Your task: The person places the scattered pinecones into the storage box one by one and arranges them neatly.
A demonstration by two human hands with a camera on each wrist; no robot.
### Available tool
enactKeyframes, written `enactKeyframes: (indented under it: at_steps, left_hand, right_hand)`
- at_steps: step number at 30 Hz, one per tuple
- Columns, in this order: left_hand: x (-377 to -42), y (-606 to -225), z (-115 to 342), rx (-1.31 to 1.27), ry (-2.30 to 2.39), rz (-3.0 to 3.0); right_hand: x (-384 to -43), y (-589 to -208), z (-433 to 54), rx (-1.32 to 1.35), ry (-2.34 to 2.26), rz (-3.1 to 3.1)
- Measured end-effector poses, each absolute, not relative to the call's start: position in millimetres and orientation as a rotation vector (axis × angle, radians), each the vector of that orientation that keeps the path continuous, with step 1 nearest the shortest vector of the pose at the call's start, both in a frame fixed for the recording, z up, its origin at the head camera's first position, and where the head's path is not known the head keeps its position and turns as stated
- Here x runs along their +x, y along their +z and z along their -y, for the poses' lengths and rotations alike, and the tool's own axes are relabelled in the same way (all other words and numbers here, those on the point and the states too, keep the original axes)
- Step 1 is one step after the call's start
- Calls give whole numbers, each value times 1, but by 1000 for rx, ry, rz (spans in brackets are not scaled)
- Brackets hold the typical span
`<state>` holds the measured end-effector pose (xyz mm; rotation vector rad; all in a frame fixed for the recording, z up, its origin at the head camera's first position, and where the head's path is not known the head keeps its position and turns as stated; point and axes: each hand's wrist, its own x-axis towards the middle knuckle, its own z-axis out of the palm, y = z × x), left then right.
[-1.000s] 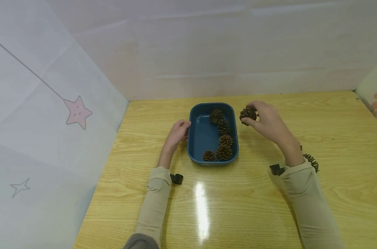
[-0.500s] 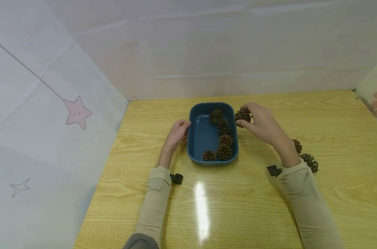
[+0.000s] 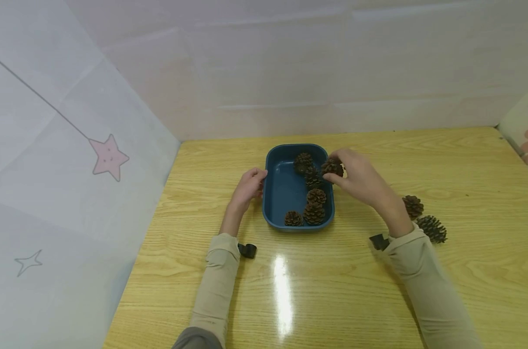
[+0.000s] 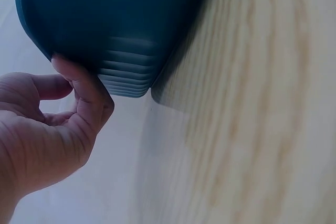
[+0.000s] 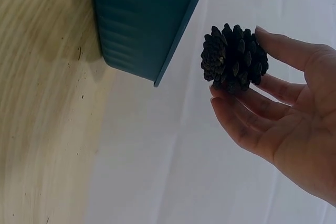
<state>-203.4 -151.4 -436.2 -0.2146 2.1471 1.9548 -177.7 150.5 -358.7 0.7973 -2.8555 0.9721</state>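
Observation:
A pine cone (image 3: 332, 167) is pinched between the thumb and fingers of my right hand (image 3: 361, 178), held above the right rim of a blue plastic box (image 3: 286, 194). In the right wrist view the pine cone (image 5: 234, 57) is raised clear of the box wall (image 5: 142, 19). My left hand (image 3: 248, 186) grips the box's left rim; the left wrist view has its curled fingers (image 4: 86, 90) against the ribbed outer wall (image 4: 126, 64). Inside the box, several pine cones (image 3: 314, 213) lie along the right side and the near edge.
Two loose pine cones, a brown one (image 3: 413, 207) and a darker one (image 3: 432, 229), lie on the wooden table (image 3: 333, 291) beside my right wrist. A pale sheet (image 3: 264, 72) hangs behind the table, and another wall sheet with a pink star (image 3: 109, 157) stands at left.
My right hand has carried the pine cone leftward, from beside the box to over its right rim. The loose cones by the wrist are more exposed. My left hand and the box stay put.

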Motion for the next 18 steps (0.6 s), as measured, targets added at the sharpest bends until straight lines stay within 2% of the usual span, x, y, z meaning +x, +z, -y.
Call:
enactKeyframes:
  at_steps: [18]
  left_hand:
    - [-203, -436, 152, -214, 1983, -2065]
  right_hand:
    - [-175, -372, -127, 895, 894, 2906]
